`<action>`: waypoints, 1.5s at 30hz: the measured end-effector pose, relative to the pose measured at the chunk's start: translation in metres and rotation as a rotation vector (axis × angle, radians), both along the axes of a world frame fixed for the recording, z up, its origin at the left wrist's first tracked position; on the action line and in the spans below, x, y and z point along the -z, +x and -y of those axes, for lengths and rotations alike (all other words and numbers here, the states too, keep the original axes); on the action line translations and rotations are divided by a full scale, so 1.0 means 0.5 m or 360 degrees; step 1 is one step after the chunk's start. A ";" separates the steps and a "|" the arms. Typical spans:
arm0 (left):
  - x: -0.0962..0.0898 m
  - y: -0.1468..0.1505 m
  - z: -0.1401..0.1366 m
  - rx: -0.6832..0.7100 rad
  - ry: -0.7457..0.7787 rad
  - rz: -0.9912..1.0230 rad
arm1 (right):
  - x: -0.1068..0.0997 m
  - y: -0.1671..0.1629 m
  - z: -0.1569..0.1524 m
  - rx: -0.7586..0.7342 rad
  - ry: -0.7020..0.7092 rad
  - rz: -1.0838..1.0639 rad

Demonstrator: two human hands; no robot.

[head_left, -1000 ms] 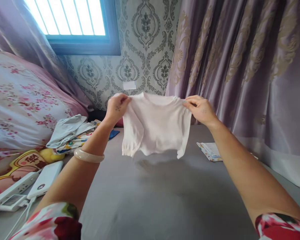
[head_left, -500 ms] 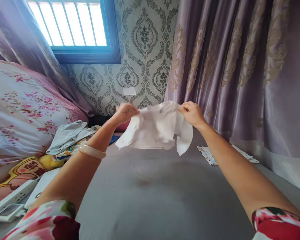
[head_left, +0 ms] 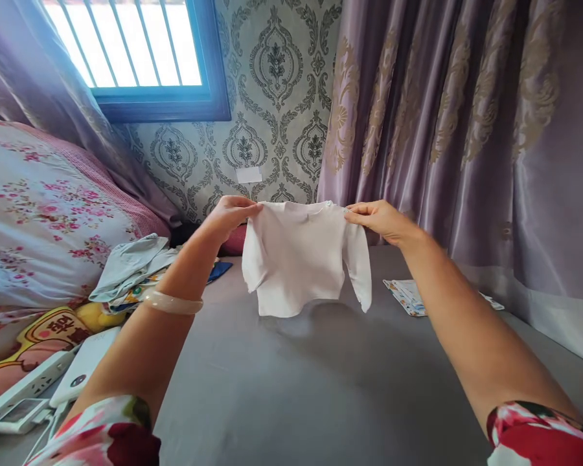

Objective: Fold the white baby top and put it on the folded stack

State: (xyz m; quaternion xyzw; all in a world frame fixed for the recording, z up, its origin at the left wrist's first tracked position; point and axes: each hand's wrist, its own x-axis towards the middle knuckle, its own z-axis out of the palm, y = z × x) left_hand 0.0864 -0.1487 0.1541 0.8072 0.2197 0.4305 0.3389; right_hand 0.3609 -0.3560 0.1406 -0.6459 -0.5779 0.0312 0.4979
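Observation:
A small white long-sleeved shirt (head_left: 301, 259) hangs upright from both my hands above a grey bed sheet (head_left: 320, 388). My left hand (head_left: 230, 217) pinches it at one shoulder, and the sleeve on that side droops with a fold. At the opposite shoulder my right hand (head_left: 381, 220) is closed on the cloth, with the other sleeve dangling straight down. The neckline stretches between the two grips. The lower hem hangs loose close over the sheet, casting a shadow on it.
Folded clothes (head_left: 131, 265) are piled at left beside floral bedding (head_left: 43, 213). A power strip (head_left: 26, 388), a white power bank (head_left: 85, 366) and a patterned cushion (head_left: 48, 330) lie near my left forearm. Folded printed cloth (head_left: 405, 296) rests at right by the curtain (head_left: 418, 116).
The shirt was billowing up and blurred; now it has dropped to hang flat, with its sleeves down. Both hands keep their grip on its shoulders.

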 end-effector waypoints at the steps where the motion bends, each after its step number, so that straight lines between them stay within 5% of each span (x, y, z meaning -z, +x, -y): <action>1: -0.007 -0.011 0.006 0.0209 -0.0178 -0.0069 | -0.006 -0.001 0.012 -0.0174 -0.0087 -0.0135; 3: -0.018 -0.027 0.014 0.0389 -0.0429 -0.0116 | -0.015 -0.001 0.027 -0.0279 -0.0139 -0.0332; 7: -0.011 -0.024 0.015 0.0106 -0.0456 -0.0093 | -0.017 -0.004 0.032 -0.0119 -0.0123 -0.0369; 12: 0.005 -0.009 0.021 0.0556 -0.0552 0.0001 | -0.009 -0.015 0.036 -0.0365 -0.0296 -0.0365; 15: 0.006 -0.010 0.024 0.0485 -0.0538 0.0012 | -0.006 -0.012 0.038 -0.0219 -0.0221 -0.0305; 20: 0.008 -0.010 0.032 0.0669 -0.0645 0.0018 | -0.004 0.000 0.034 -0.0334 -0.0260 -0.0311; 31: 0.014 0.001 0.021 0.0349 -0.0584 -0.0072 | 0.005 0.016 0.028 -0.0064 -0.0121 -0.0372; 36: 0.022 0.001 0.015 0.0578 -0.0468 0.0126 | 0.004 0.010 0.035 -0.0272 -0.0207 -0.0428; 45: 0.051 0.026 0.001 0.0313 -0.0354 0.0242 | 0.045 0.043 -0.007 0.0148 0.0140 -0.0338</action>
